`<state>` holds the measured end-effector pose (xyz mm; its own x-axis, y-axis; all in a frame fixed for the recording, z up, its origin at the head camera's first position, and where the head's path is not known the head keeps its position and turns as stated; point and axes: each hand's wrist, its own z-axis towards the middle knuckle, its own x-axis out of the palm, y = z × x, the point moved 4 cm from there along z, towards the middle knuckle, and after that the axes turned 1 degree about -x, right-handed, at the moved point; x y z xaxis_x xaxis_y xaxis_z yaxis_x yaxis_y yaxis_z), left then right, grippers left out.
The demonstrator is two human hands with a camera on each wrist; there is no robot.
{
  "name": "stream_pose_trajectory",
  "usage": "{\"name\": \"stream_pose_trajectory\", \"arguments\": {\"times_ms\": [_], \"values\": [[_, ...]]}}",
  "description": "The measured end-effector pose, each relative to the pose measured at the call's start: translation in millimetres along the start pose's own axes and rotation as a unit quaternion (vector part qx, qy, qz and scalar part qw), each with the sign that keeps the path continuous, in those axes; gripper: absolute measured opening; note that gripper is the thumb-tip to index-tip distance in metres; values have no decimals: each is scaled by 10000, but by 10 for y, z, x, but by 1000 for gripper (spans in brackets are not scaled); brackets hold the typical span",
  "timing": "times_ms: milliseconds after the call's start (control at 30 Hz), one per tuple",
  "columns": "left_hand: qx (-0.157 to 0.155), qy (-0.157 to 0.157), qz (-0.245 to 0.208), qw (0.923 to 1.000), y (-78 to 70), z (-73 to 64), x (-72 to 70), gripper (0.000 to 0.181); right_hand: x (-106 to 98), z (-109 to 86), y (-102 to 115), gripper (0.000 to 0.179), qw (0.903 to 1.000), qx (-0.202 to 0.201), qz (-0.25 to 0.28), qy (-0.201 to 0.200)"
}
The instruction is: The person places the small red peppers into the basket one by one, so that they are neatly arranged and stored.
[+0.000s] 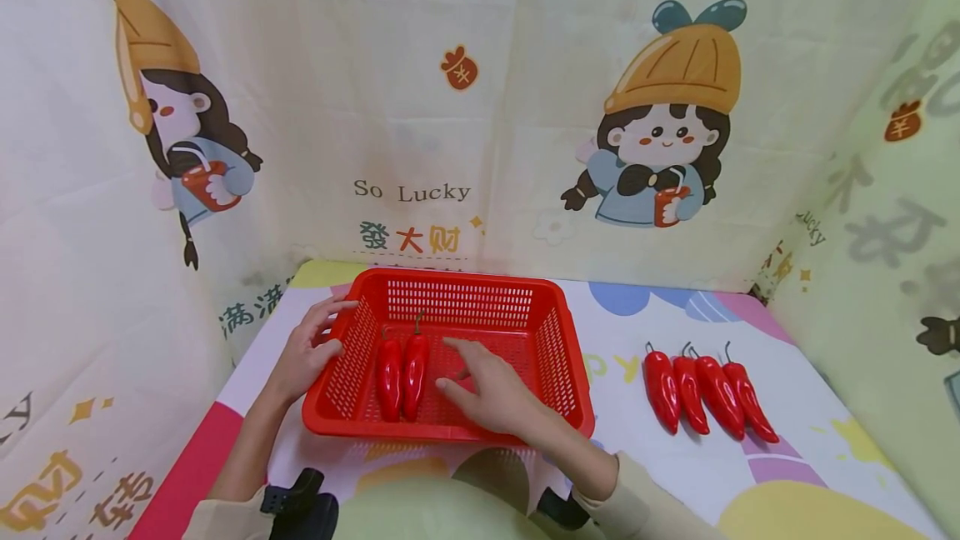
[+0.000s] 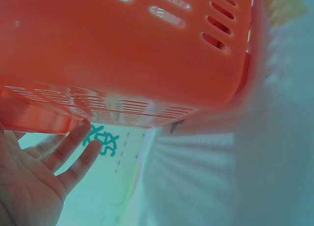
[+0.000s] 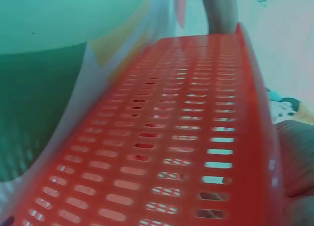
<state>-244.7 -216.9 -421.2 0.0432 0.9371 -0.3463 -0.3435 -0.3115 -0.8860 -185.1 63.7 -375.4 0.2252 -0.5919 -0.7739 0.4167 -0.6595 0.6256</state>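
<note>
A red plastic basket (image 1: 450, 432) with slotted walls stands on the table. In the head view, two shiny red chili peppers, a left one (image 1: 389, 380) and a right one (image 1: 416, 375), lie side by side inside it, stems pointing away. My left hand (image 1: 303, 357) rests at the basket's left rim; the left wrist view shows its fingers (image 2: 73, 172) extended beside the wall. Over the basket's middle, to the right of the peppers, hovers my right hand (image 1: 491, 390), thumb and index finger apart with nothing between them. The right wrist view mostly shows the slotted basket wall.
To the right of the basket, several more red chili peppers (image 1: 720, 398) lie in a row on the patterned tabletop (image 1: 615, 457). A printed cloth (image 1: 517, 107) hangs behind the table and on both sides.
</note>
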Motion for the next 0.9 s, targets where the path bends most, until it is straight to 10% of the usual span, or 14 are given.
{"name": "stream_pose_trajectory", "arguments": {"times_ms": [900], "values": [[-33, 14, -21, 10000, 4, -8, 6, 65, -118, -359, -35, 62, 9938, -377, 33, -1045]]}}
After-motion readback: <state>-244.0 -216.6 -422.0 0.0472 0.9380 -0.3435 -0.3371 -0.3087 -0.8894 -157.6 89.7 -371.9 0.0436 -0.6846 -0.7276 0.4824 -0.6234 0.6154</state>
